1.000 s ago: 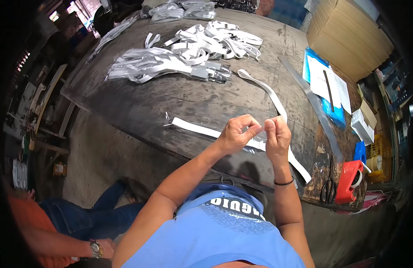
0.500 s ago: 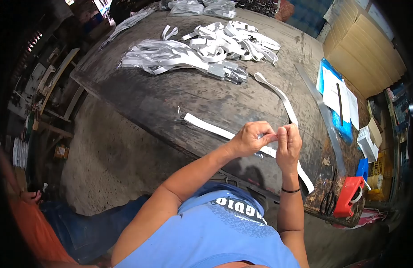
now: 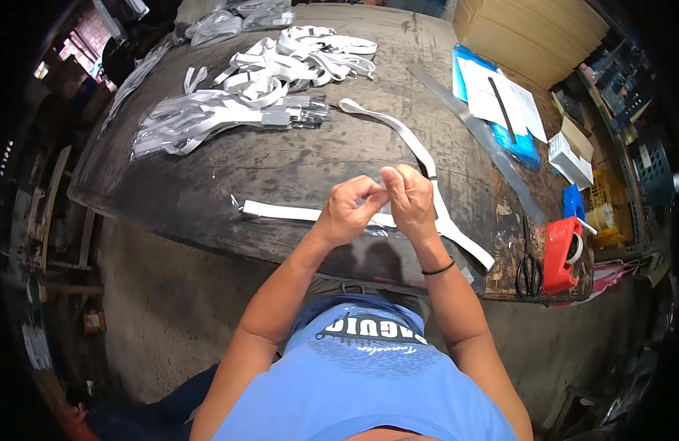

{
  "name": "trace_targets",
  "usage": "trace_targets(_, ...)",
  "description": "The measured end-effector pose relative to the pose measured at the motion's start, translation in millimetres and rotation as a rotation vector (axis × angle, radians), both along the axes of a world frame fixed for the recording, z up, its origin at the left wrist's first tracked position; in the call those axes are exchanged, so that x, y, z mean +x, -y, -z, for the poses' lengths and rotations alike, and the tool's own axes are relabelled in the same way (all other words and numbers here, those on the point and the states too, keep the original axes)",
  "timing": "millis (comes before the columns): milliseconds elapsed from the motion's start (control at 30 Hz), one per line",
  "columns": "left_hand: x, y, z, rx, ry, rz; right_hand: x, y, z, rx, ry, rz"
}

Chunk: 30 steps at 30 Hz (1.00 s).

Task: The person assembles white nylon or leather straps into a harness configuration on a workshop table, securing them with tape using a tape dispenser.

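Observation:
Above the table's front part, my left hand and my right hand meet with fingertips pinched together. Both are closed, and whatever lies between the fingers is too small or hidden to name. Beneath them is a white strap, partly covered by the hands. Its left end has a clear piece, its upper part curves away toward the back, and another end runs to the lower right. A bit of clear plastic shows just below the hands.
Bagged white straps and a loose strap heap lie at the back left. To the right are a metal ruler, papers, black scissors, a red tape dispenser, a small white box and cardboard.
The camera view has turned, so the table and its things appear shifted to the left. My hands stay pinched together over the strap.

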<state>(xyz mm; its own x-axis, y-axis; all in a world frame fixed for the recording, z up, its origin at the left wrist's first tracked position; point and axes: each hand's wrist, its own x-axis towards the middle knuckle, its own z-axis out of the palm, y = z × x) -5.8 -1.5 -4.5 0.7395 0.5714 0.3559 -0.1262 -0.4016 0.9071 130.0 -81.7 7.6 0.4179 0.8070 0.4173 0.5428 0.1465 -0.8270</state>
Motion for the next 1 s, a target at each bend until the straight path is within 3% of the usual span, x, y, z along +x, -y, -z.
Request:
trace_targets(33,-0.1,-0.6,0.9,0.002,0.003,0.007,3.3,1.1,2.0,0.002,0.003,0.007)
trace_targets(133,-3.9,-3.4,1.9,-0.111,-0.029,-0.024,2.7,1.7,-2.6,0.047,-0.486,-0.221)
trace_targets(267,-2.7,-3.5,-1.3,-0.067,-0.019,-0.032,8.3,11.1,-9.5,-0.028,-0.408,-0.224)
trace_targets(333,-3.5,-2.0,-2.0,-0.1,-0.071,-0.029,4.7,12.4,-10.9,-0.054,-0.207,-0.084)
trace_targets(567,-1.0,-2.1,1.0,-0.026,-0.002,0.0,5.8,17.5,-11.9,-0.103,-0.318,-0.116)
trace_targets(633,3.6,-2.2,7.7,-0.051,0.082,-0.002,0.8,18.9,-17.4,0.018,0.019,-0.042)
trace_targets(667,4.0,-2.2,10.0,-0.053,0.081,0.0,-1.6,17.7,-19.6,0.03,0.049,-0.009)
trace_targets(733,4.1,-1.2,3.2,-0.152,0.079,-0.006,0.4,15.5,-18.3,-0.004,-0.027,-0.034)
trace_targets(800,3.8,-4.3,3.6,-0.122,0.078,-0.025,3.1,9.7,-11.5,-0.007,-0.228,-0.113)
trace_targets(900,-0.8,-10.1,7.2,-0.068,0.026,-0.01,6.8,7.2,-3.1,-0.006,-0.292,-0.153)
trace_targets(933,-1.7,-11.9,7.8,-0.043,-0.023,0.029,6.4,8.2,-5.8,0.001,-0.138,-0.1)
trace_targets(1000,-1.1,-12.0,5.2,-0.062,-0.028,0.027,2.7,7.4,-3.4,-0.023,-0.124,-0.079)
